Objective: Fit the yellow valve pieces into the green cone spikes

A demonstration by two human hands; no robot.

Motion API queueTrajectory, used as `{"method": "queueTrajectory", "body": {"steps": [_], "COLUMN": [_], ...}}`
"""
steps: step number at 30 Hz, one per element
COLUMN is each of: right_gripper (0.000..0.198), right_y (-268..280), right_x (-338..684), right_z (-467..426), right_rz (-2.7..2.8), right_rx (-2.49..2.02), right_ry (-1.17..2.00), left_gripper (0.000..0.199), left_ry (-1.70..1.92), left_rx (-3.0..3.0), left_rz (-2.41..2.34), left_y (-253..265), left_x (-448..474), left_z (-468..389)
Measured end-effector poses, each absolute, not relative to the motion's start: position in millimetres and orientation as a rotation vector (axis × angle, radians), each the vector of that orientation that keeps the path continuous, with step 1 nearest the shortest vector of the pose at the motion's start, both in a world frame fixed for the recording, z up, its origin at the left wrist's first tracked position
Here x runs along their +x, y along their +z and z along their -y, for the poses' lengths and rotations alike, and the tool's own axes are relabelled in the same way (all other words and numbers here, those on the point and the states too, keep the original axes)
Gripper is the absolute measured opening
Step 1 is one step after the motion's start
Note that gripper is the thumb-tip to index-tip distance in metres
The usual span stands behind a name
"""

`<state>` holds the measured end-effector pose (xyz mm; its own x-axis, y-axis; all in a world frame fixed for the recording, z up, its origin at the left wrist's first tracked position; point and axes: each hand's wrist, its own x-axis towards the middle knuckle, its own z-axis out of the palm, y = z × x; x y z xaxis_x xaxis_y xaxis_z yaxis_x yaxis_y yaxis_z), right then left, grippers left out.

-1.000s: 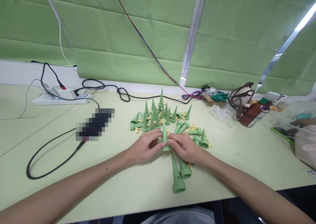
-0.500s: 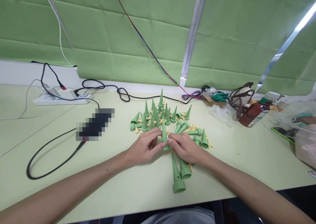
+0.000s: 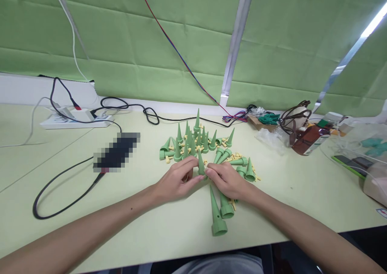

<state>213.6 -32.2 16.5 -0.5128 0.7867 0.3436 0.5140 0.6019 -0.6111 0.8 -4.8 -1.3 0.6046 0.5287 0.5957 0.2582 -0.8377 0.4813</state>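
A green plastic watering spike [image 3: 201,165] stands point up between the fingers and thumb of my left hand [image 3: 178,179]. My right hand [image 3: 225,179] is closed in a pinch against the spike's right side near its base; whatever its fingertips hold is hidden. Behind my hands is a cluster of upright green spikes [image 3: 193,145] with small yellow valve pieces [image 3: 168,159] among them. Several more spikes lie on their sides, one of them a loose spike [image 3: 218,217] in front of my right hand. Yellow valves [image 3: 237,156] are heaped beyond that hand.
A dark pixelated device [image 3: 117,153] with a black cable lies at left, near a white power strip [image 3: 75,121]. At right are a brown bottle [image 3: 313,139], a plastic bag [image 3: 273,140], and a green-edged phone [image 3: 350,166]. The table's front edge [image 3: 181,258] runs close to me.
The spike in my left hand has sunk slightly, its tip now lower and leaning a little left. My right hand has barely moved. At the far right, a brownish shape has given way to teal material.
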Motion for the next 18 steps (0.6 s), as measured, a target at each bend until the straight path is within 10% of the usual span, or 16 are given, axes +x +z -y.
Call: {"method": "queueTrajectory", "body": {"steps": [18], "right_gripper": [0.045], "right_y": [16.8], "right_x": [213.0], "right_z": [33.6], "right_rz": [2.209], "right_rx": [-1.017], "right_ry": [0.61], "left_gripper": [0.018], "left_ry": [1.2], "left_rx": [2.618], "left_rz": [-0.52], "left_y": [-0.9], "left_x": [2.3], "left_z": [5.8]}}
